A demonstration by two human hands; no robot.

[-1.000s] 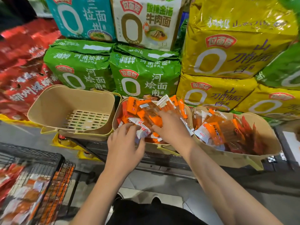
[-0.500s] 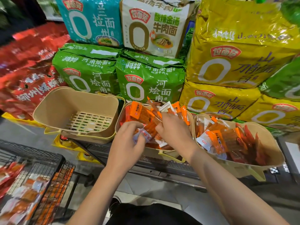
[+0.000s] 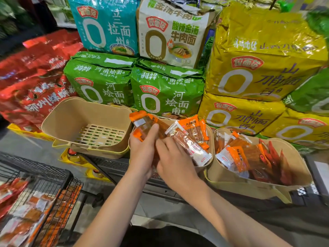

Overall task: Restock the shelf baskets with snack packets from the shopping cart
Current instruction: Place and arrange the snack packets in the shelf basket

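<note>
Three tan baskets stand in a row on the shelf edge. The left basket [image 3: 71, 120] holds nothing. The middle basket [image 3: 211, 139] is piled with orange snack packets [image 3: 193, 138]. The right basket [image 3: 300, 168] holds more orange and red packets [image 3: 249, 155]. My left hand [image 3: 142, 150] grips a bunch of orange packets [image 3: 142, 122] standing up at the middle basket's left side. My right hand [image 3: 175, 161] lies beside it over the basket's front, fingers pressed against the packets; its fingertips are partly hidden. The black wire shopping cart [image 3: 53, 189] at lower left holds more packets [image 3: 26, 216].
Big noodle multipacks are stacked right behind the baskets: green [image 3: 167, 91], yellow [image 3: 258, 72], teal [image 3: 106, 25], white [image 3: 172, 32]. Red bags [image 3: 35, 86] lie at the left. A dark metal shelf rail [image 3: 114, 164] runs under the baskets. Grey floor shows below.
My left hand has closed round a bunch of orange packets and raised them upright at the basket's left. My right hand has slid toward the front of the pile.
</note>
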